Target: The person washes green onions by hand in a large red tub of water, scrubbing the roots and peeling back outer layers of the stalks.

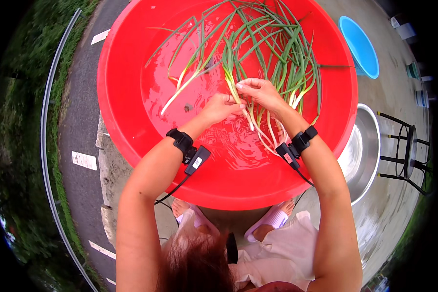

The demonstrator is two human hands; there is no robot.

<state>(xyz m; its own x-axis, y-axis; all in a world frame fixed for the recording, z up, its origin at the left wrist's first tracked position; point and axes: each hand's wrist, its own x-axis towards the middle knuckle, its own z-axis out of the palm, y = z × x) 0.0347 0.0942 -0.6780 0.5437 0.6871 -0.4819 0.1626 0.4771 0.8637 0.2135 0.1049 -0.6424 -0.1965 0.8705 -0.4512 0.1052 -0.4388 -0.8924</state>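
A large red plastic tub [124, 120] holding water stands before me. Over its middle, my left hand [222, 108] grips a green onion [230, 82] near its pale lower end. My right hand [260, 93] pinches the same stalk a little higher up, with thumb and fingertips on it. Several more green onions [288, 47] lie in a tangled bunch beside and beyond my right hand, their white ends towards me. A few separate green onions [180, 89] rest in the water to the left. Dark bits [188, 107] show in the water near my left hand.
A blue plastic basin [361, 47] and a metal basin [365, 146] stand right of the tub on wet concrete. Farther right is a black-legged stool [408, 151]. Cables [171, 191] run from my wrist devices. A road and a guardrail [45, 109] lie left.
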